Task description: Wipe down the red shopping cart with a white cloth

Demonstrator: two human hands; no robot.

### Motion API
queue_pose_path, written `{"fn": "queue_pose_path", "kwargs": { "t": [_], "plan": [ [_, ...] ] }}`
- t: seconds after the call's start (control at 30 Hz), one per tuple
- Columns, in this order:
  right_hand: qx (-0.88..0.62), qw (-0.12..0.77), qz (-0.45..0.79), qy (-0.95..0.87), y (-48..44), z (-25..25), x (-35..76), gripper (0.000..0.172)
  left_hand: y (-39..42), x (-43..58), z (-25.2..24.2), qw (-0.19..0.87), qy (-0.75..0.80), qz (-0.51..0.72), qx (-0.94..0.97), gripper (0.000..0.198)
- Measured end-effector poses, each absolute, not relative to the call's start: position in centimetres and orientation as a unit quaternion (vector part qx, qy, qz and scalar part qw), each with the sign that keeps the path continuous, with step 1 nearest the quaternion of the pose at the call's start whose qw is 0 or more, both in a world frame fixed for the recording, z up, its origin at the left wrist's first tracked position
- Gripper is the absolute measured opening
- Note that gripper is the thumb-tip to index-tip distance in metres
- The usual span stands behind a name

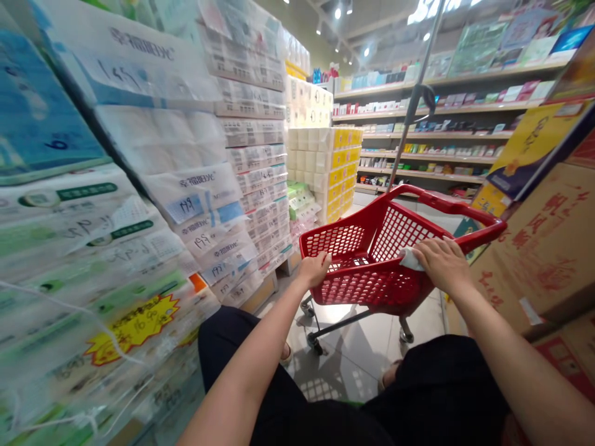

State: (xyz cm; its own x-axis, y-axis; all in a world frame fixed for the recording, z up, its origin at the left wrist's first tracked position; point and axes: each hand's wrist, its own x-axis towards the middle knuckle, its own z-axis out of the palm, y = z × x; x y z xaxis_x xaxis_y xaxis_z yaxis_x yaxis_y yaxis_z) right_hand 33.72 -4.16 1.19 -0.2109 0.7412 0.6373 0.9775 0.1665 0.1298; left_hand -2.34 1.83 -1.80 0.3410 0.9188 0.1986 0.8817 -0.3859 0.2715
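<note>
A red plastic shopping basket on wheels (372, 248) stands on the tiled floor in front of me. My left hand (313, 269) is closed over the basket's near left rim. My right hand (441, 263) lies on the near right rim, fingers curled over a small white cloth or paper (411, 259) pressed against the rim. The basket looks empty inside. A grey metal pull handle (413, 105) rises from its far side.
Tall stacks of wrapped tissue packs (153, 173) line the left. Brown cardboard boxes (543, 248) crowd the right. Yellow and white paper packs (325, 167) stand ahead, with store shelves (441, 118) beyond. A narrow tiled aisle (357, 353) runs between.
</note>
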Motion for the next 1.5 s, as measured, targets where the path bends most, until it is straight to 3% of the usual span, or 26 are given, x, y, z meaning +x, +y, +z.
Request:
{"fn": "queue_pose_path", "kwargs": {
  "t": [0.3,0.63,0.83,1.2,1.5],
  "plan": [
    [-0.64,0.194,-0.304,-0.678,-4.5,-0.2,26.7,0.036,1.9,-1.9,-2.6,0.017,0.542,0.178,0.821,0.056],
    [-0.515,0.305,-0.226,-0.768,-5.1,-4.7,11.5,0.031,1.8,-1.8,-2.4,0.069,0.513,0.203,0.831,0.052],
    [-0.479,0.235,-0.217,-0.817,-4.5,-4.0,15.6,0.036,2.2,-2.6,-2.3,0.072,0.507,0.203,0.835,0.047],
    [-0.6,0.202,-0.307,-0.711,-3.9,-0.6,31.9,0.036,2.8,-2.8,-2.3,0.069,0.521,0.192,0.829,0.046],
    [-0.637,0.251,-0.281,-0.673,-4.2,-3.3,23.5,0.035,2.5,-2.2,-2.7,0.056,0.526,0.199,0.825,0.053]
  ]
}}
